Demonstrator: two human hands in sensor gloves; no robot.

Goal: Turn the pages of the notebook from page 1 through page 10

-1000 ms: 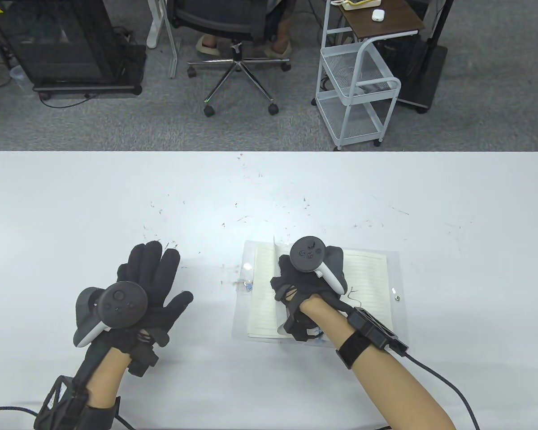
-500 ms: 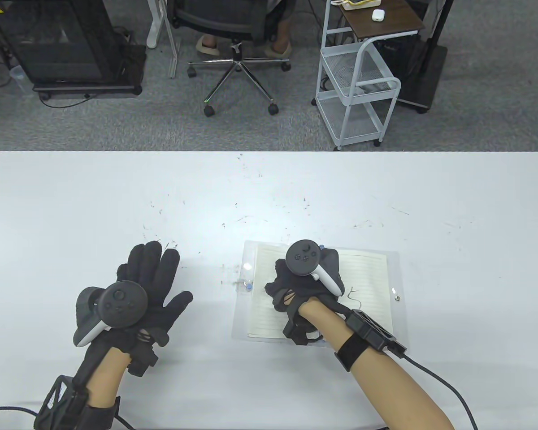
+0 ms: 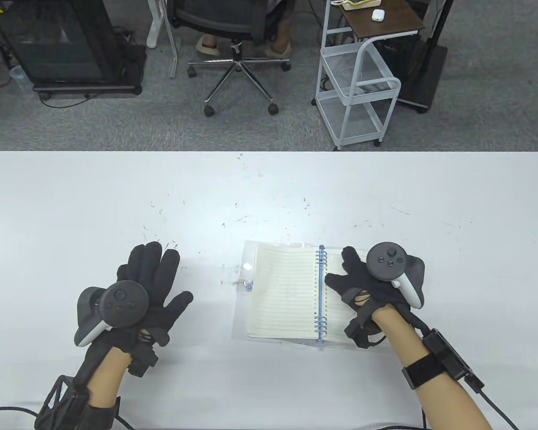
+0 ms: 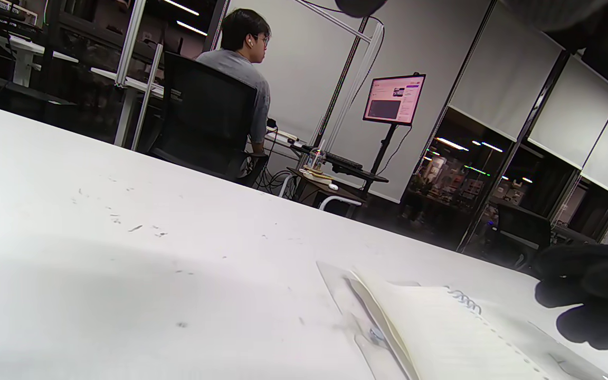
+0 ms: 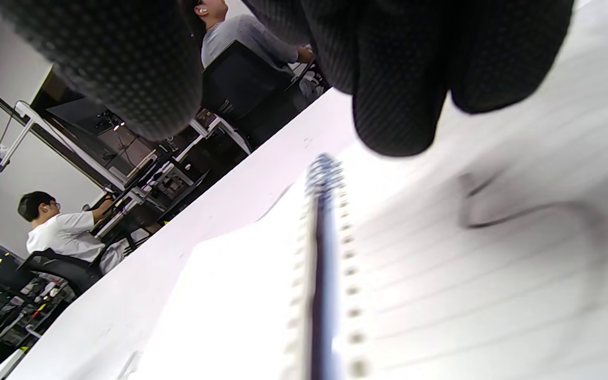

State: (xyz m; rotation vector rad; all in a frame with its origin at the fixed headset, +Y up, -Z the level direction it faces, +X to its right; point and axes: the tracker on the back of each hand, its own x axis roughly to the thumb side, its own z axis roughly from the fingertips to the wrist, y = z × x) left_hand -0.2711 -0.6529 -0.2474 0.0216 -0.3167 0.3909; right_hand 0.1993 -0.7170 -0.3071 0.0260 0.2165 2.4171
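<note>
Since half a second ago my right hand (image 3: pixel 376 286) slid off the left page onto the right one, fingers spread. Notebook (image 3: pixel 287 295) lies open mid-table; only the right wrist view shows a pen scrawl (image 5: pixel 520 211). Left hand (image 3: pixel 139 291) rests flat, fingers apart.

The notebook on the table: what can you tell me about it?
The notebook lies open and flat on the white table, near its front edge. Its cream pages are ruled, bound by a blue wire spiral down the middle, inside a clear plastic cover. The left page is bare. The gloved right hand lies over the right page; contact can't be confirmed. The left hand lies apart.
</note>
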